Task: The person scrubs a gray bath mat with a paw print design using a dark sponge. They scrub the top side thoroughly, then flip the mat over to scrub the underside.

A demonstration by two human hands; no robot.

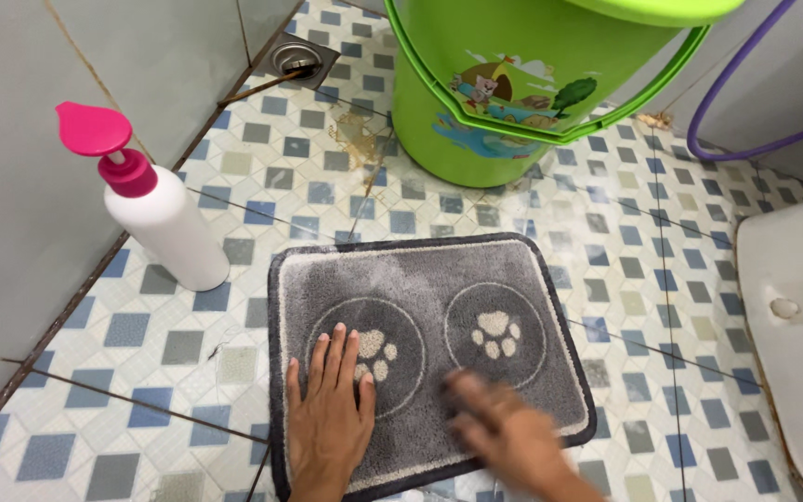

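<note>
Clearly the left hand [329,418] lay flat, fingers spread, on the grey mat [420,279]; the blurred right hand [506,429], fingers loosely spread, should have rubbed evenly

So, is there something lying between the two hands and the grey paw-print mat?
Nothing visible. The left hand lies flat on the grey paw-print mat, and the blurred right hand is over it too.

Bare hands [329,414], no sleeves, rings or gloves visible.
</note>
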